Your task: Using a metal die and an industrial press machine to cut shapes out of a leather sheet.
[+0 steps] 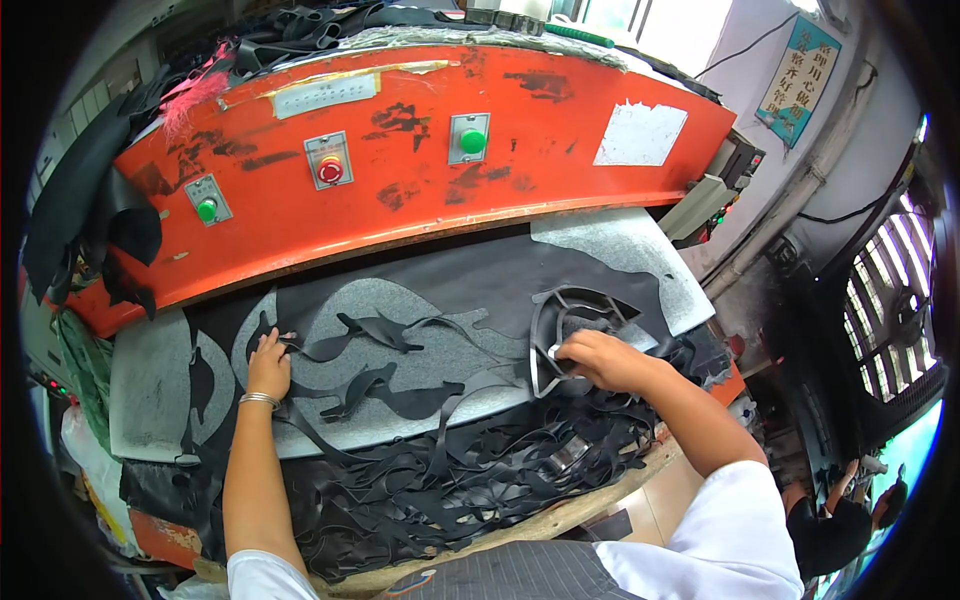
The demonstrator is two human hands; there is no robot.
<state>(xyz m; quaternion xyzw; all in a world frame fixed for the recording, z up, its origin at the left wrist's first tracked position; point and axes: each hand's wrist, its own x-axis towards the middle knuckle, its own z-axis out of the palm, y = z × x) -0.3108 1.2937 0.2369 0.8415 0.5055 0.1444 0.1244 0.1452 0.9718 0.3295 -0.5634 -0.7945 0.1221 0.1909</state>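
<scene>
A large black leather-like sheet point(480, 262) with curved cut-outs lies on a pale grey cutting board point(145, 390). Near the board's right end stands a cutting die point(541, 375), a curved metal frame with an inner crossbar. My right hand point(605, 360) is closed on its near side, and the fingertips are partly hidden. At the left, my left hand point(268, 368) lies palm down with its fingers stretched out. They touch a narrow black part of the cut sheet. Twisted leftover strips point(375, 330) stay between my hands.
Behind the board rises an orange press beam point(420, 170) with a red button point(330, 170) and green buttons point(472, 142). Black scraps point(430, 490) are heaped along the near edge. More black material point(90, 220) hangs at the left. Another person point(830, 530) is at the far right.
</scene>
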